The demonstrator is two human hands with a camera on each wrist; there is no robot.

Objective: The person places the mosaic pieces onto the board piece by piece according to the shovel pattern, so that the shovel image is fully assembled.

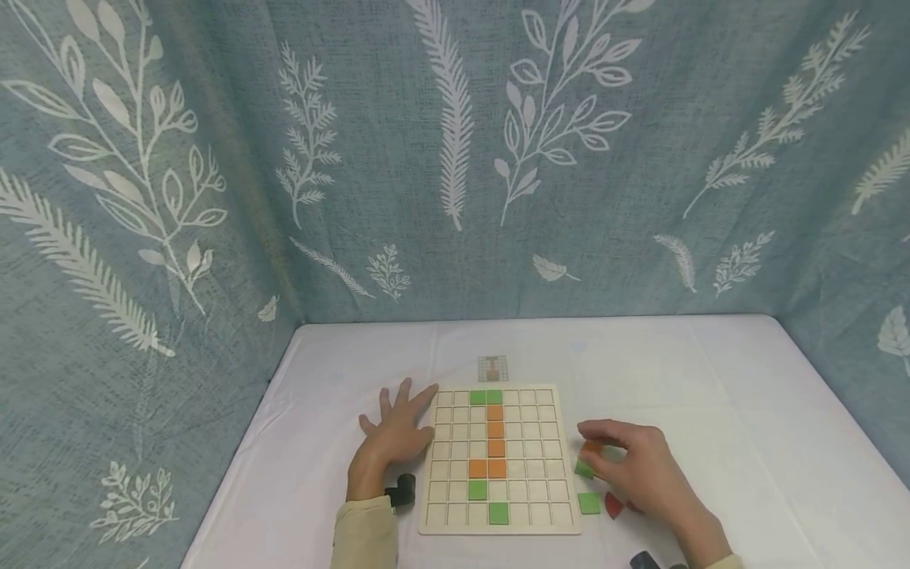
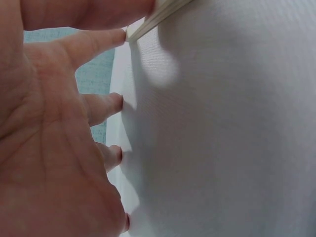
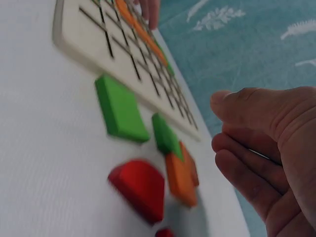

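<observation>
My left hand (image 1: 394,437) spreads its fingers on the white cloth, with the index fingertip and thumb touching the left edge of a pale wooden grid board (image 1: 536,470). Several orange tiles (image 1: 495,431) and green tiles (image 1: 477,490) sit in the board's squares. Off its right side, my right hand (image 1: 642,466) hovers over loose pieces, thumb and fingers bent and apart. In the right wrist view, nothing shows between them. Below lie orange pieces (image 3: 180,180), green tiles (image 3: 121,111) and a red piece with a rounded side (image 3: 140,185). Another red piece is partly cut off.
A small card (image 1: 493,369) with a printed grid lies just behind the board. White cloth covers the table (image 1: 341,356). A blue-green curtain (image 1: 398,158) with white leaf prints stands around the back and sides. Black devices (image 1: 404,490) sit by both wrists.
</observation>
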